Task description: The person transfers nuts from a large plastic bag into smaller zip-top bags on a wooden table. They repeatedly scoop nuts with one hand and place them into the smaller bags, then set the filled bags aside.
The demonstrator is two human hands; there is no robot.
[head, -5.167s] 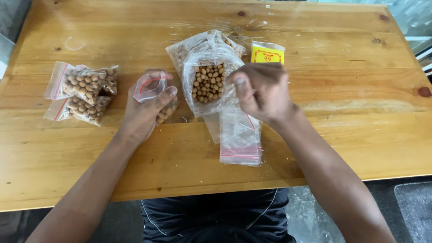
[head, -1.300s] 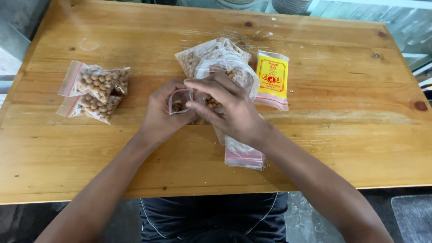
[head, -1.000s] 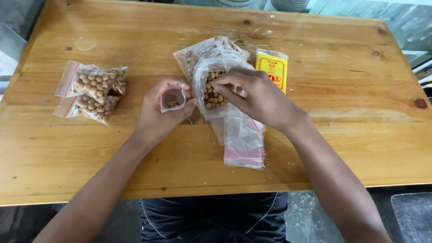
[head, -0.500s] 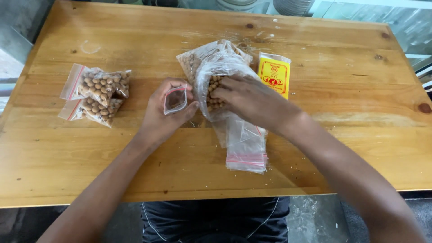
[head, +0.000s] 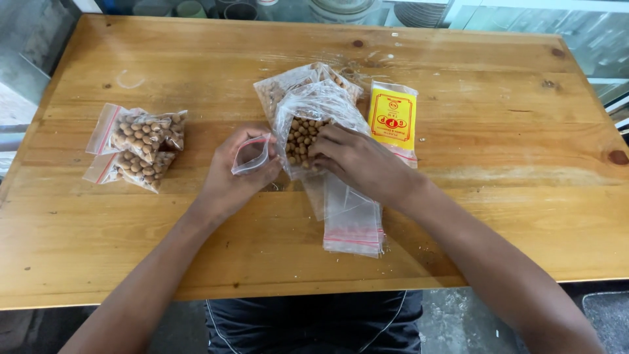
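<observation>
My left hand (head: 232, 177) holds a small clear zip bag (head: 251, 155) with a red strip, its mouth held apart. Right beside it lies a large clear plastic bag of brown nuts (head: 306, 128), open toward me. My right hand (head: 354, 157) has its fingers inside that bag's mouth, among the nuts; whether it grips any is hidden. A stack of empty small zip bags (head: 350, 223) lies flat under my right wrist.
Two filled small bags of nuts (head: 139, 147) lie at the left of the wooden table (head: 498, 196). A yellow packet (head: 393, 118) lies right of the big bag. Cups and dishes stand beyond the far edge.
My right hand moved from the small bag into the big bag of nuts. My left hand kept the small bag held apart and shifted a little left.
</observation>
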